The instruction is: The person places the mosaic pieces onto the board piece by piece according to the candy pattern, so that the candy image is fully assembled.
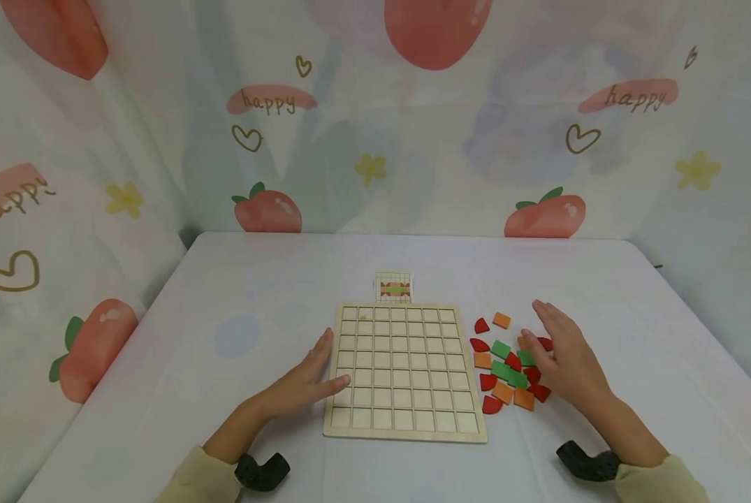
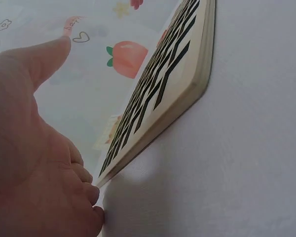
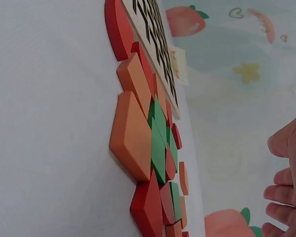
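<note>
A wooden grid board (image 1: pixel 408 370) with rows of square cells lies on the table. My left hand (image 1: pixel 301 383) is at its left edge, fingers extended and thumb over the border; in the left wrist view that hand (image 2: pixel 34 133) is beside the board's side (image 2: pixel 187 98). To the board's right is a loose group of flat blocks: green squares (image 1: pixel 501 349), orange squares (image 1: pixel 523 399) and red quarter-round pieces (image 1: pixel 492 404). My right hand (image 1: pixel 566 360) hovers at the group's right side, fingers extended, holding nothing; its fingers (image 3: pixel 281 195) show at the right wrist view's edge.
A small pattern card (image 1: pixel 394 288) with a red, orange and green design lies behind the board's far edge. A white cloth covers the table (image 1: pixel 274 272). A printed curtain (image 1: pixel 413 154) hangs behind it. Black bands (image 1: pixel 263 472) sit on both wrists.
</note>
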`<action>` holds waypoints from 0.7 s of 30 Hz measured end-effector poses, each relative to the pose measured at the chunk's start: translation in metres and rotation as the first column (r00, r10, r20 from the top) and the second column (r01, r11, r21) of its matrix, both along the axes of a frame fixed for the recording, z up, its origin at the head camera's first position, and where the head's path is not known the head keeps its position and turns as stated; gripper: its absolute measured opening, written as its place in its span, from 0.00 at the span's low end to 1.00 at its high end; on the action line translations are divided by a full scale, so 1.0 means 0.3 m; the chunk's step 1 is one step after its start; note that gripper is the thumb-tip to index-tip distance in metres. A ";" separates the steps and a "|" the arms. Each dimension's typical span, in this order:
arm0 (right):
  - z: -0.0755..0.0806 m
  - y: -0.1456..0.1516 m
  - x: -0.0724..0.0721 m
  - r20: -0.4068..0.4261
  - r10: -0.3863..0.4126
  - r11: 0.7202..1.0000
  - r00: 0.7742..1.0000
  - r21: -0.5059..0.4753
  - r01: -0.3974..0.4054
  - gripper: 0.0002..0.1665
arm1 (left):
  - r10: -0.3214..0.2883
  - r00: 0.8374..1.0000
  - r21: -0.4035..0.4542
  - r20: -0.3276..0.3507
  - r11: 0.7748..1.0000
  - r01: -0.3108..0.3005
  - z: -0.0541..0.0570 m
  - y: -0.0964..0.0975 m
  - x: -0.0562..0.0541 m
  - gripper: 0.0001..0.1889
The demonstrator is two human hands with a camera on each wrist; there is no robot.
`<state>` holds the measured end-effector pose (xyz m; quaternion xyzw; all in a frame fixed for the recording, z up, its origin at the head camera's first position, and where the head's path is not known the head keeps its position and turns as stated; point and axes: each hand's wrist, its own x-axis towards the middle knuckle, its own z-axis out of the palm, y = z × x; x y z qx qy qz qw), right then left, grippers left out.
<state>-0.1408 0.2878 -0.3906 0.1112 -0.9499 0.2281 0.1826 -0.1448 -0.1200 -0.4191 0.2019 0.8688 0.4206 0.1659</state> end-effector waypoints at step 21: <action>-0.030 0.086 -0.002 0.024 -0.153 0.987 0.988 -0.053 0.154 0.27 | -0.135 0.981 -0.201 -0.139 0.974 0.105 -0.030 -0.010 0.074 0.66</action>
